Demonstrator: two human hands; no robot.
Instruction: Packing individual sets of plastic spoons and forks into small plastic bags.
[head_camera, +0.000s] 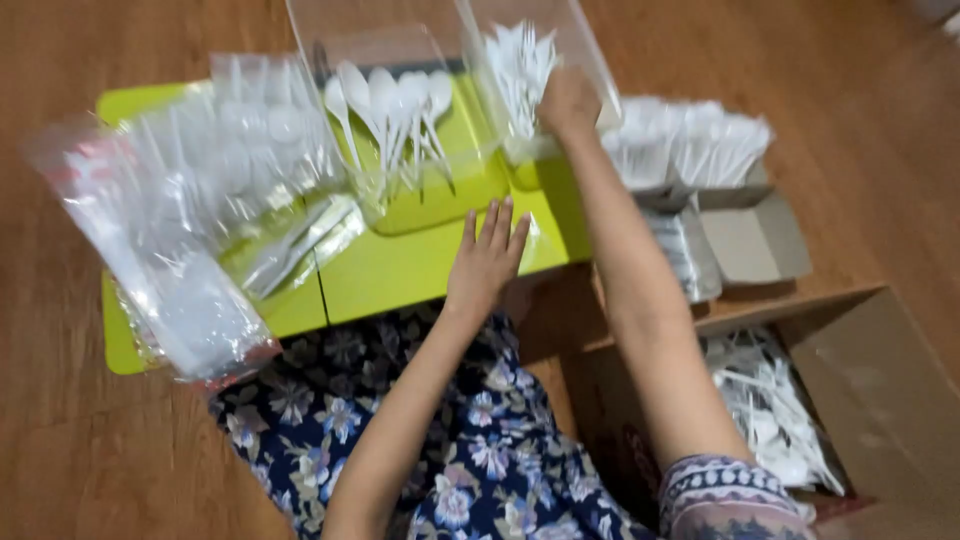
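My left hand (487, 258) lies flat with fingers apart on the lime-green low table (400, 275), holding nothing. My right hand (567, 100) reaches into a clear plastic bin (590, 50) of white plastic forks (518, 65) at the table's far right; blur hides whether it grips any. Beside it stands another clear bin (345, 40) with white plastic spoons (395, 105).
Clear plastic bags (175, 260) of white cutlery pile on the table's left. To the right, small cardboard boxes (755, 235) hold more cutlery, and a large open carton (880, 380) holds wrapped cutlery. Wooden floor lies all around; my floral-clothed lap is below.
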